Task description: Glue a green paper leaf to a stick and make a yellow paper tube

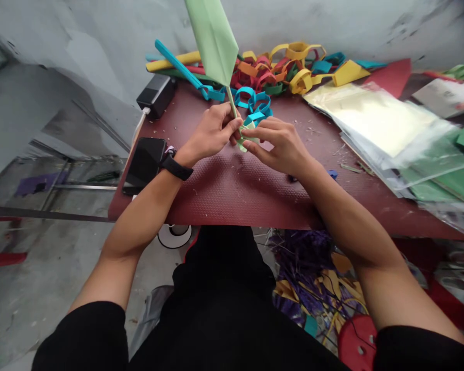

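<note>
Over the middle of the maroon table [224, 201], both hands meet on one pale green paper [216, 44]. Left hand [216, 129]: thumb and fingers pinched on the paper's thin stem, broad folded part rising above; dark wristband [177, 168] at the wrist. Right hand [280, 143]: thumb and fingers narrow, tips on the small looped lower end. How firmly either presses, cannot tell.

Blue links [261, 105] lie on the table just beyond the hands. Multicoloured paper chain [274, 72] heaped along the table's back, by the wall. Black phone [145, 161] at the table's left edge; dark box [156, 96] at its back left corner. Paper sheets [386, 123], some in clear plastic, spread over the table's right side. Purple strips [305, 252] below the table.
</note>
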Demonstrator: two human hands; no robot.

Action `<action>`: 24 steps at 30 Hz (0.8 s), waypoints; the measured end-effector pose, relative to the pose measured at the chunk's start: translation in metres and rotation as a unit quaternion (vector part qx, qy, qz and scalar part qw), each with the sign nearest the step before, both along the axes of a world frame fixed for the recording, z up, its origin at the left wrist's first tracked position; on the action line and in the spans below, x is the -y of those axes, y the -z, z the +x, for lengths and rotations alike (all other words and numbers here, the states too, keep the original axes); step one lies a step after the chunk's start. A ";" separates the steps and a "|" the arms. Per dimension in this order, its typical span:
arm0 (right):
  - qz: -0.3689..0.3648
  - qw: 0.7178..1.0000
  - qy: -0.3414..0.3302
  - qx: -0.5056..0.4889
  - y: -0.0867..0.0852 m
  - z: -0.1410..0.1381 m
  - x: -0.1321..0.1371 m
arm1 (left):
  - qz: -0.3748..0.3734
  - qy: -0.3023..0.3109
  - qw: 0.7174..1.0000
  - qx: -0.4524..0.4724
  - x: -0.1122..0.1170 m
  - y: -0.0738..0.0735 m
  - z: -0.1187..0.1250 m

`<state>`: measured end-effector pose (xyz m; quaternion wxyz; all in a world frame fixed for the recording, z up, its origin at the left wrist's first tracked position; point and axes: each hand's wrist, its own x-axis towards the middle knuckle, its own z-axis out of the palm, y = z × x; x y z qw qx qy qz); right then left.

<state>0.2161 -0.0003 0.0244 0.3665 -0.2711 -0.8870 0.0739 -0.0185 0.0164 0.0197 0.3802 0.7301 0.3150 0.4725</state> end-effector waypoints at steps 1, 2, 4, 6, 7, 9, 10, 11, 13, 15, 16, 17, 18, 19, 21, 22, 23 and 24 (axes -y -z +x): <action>-0.002 1.000 -0.011 -0.023 0.000 0.001 -0.002 | 0.009 -0.004 1.000 -0.003 0.002 -0.003 -0.001; -0.006 0.999 -0.019 -0.051 0.001 0.002 -0.004 | 0.017 -0.009 1.000 -0.004 0.003 -0.007 -0.001; -0.020 0.993 -0.017 -0.112 0.002 0.004 -0.009 | 0.027 -0.015 1.000 -0.004 0.006 -0.012 -0.001; -0.043 0.988 -0.007 -0.149 0.004 0.005 -0.012 | 0.029 -0.009 1.000 -0.008 0.008 -0.017 -0.001; -0.055 0.987 -0.005 -0.149 0.005 0.005 -0.014 | 0.029 -0.001 1.000 -0.010 0.009 -0.019 -0.001; -0.075 0.990 -0.018 -0.121 0.005 0.006 -0.017 | 0.033 0.023 0.999 -0.013 0.010 -0.023 -0.003; -0.081 0.991 -0.032 -0.101 0.005 0.006 -0.018 | 0.038 0.039 0.998 -0.012 0.011 -0.026 -0.004; -0.087 0.992 -0.049 -0.083 0.005 0.007 -0.019 | 0.044 0.055 0.997 -0.010 0.013 -0.028 -0.006; -0.102 0.989 -0.083 -0.064 0.004 0.009 -0.020 | 0.053 0.078 0.996 -0.005 0.016 -0.034 -0.011; -0.121 0.986 -0.099 -0.066 0.003 0.011 -0.021 | 0.050 0.081 0.995 -0.007 0.019 -0.040 -0.015; -0.128 0.984 -0.097 -0.071 0.001 0.012 -0.021 | 0.045 0.075 0.996 -0.012 0.020 -0.042 -0.016; -0.133 0.984 -0.091 -0.077 0.000 0.013 -0.020 | 0.039 0.068 0.997 -0.017 0.020 -0.044 -0.018; -0.135 0.984 -0.082 -0.082 -0.001 0.014 -0.020 | 0.034 0.061 0.997 -0.020 0.020 -0.045 -0.018; -0.137 0.984 -0.072 -0.084 -0.002 0.015 -0.019 | 0.030 0.056 0.998 -0.022 0.020 -0.045 -0.019; -0.145 0.985 -0.052 -0.082 -0.003 0.016 -0.019 | 0.024 0.043 0.999 -0.018 0.019 -0.044 -0.018; -0.151 0.984 -0.043 -0.078 -0.003 0.016 -0.019 | 0.019 0.033 0.999 -0.015 0.017 -0.042 -0.018; -0.155 0.985 -0.036 -0.073 -0.002 0.016 -0.019 | 0.011 0.020 1.000 -0.013 0.016 -0.040 -0.017; -0.151 0.986 -0.029 -0.069 -0.002 0.017 -0.019 | 0.002 0.006 1.000 -0.011 0.015 -0.037 -0.015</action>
